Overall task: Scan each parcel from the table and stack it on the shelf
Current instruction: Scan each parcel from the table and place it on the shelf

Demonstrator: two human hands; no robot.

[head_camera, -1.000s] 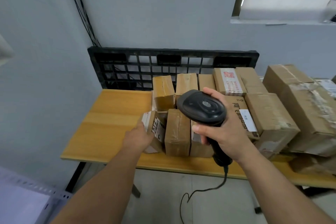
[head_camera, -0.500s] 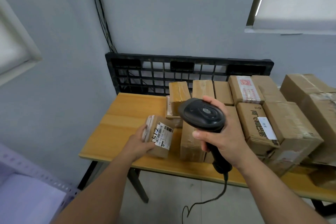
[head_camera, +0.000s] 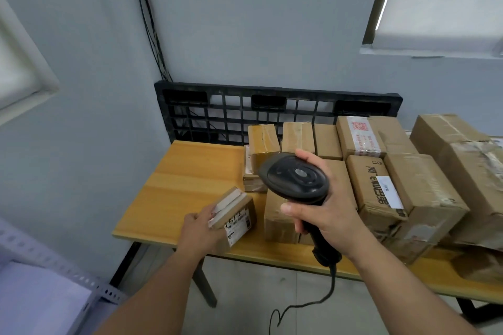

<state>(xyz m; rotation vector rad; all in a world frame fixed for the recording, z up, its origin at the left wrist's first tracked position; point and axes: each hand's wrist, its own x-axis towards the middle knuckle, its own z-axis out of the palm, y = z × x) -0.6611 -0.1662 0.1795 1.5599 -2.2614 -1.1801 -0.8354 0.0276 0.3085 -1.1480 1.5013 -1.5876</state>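
My left hand [head_camera: 200, 231] holds a small brown parcel [head_camera: 236, 215] with a white barcode label, tilted, just above the front left part of the wooden table [head_camera: 185, 171]. My right hand [head_camera: 326, 215] grips a black corded barcode scanner [head_camera: 295, 179], its head hovering to the right of and a little above that parcel. Several brown cardboard parcels [head_camera: 375, 187] lie packed together on the table's middle and right. A corner of the grey metal shelf [head_camera: 54, 277] shows at the lower left.
A black plastic pallet [head_camera: 272, 108] leans against the grey wall behind the table. Large taped boxes [head_camera: 468, 171] pile up at the far right. The scanner's cable [head_camera: 313, 304] hangs down over the floor. Black wires run up the wall corner.
My left hand has pulled the small labelled parcel out of the row toward the table's front left edge and tilted it. The scanner has stayed in my right hand, close by.
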